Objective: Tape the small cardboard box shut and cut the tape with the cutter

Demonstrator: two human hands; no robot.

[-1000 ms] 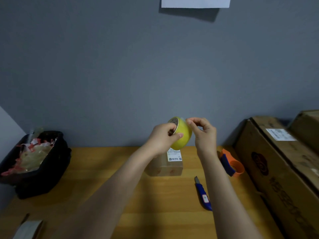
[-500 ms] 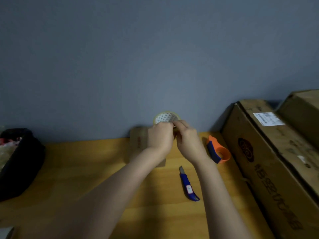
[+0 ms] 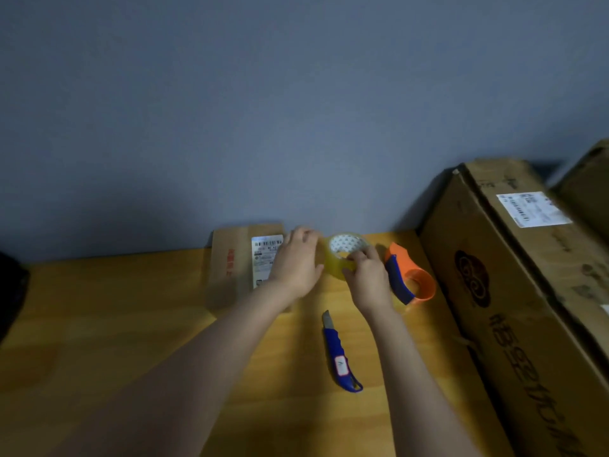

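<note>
The small cardboard box [image 3: 235,268] with a white label lies flat on the wooden table [image 3: 131,324] against the wall. My left hand [image 3: 296,263] hovers over the box's right end, its blurred fingers curled on the tape end just left of the roll. My right hand [image 3: 369,278] grips the yellow tape roll [image 3: 342,250] from the right, holding it a little above the table beside the box. The blue cutter [image 3: 339,354] lies on the table below my hands, its blade end pointing away from me.
An orange and blue tape dispenser [image 3: 412,275] sits just right of my right hand. Large cardboard boxes [image 3: 514,291] fill the table's right side. A black bag [image 3: 10,291] shows at the left edge. A grey wall stands behind the table.
Both hands have come down from in front of the wall with the roll to the box's right end. My left hand has shifted off the roll to its left side.
</note>
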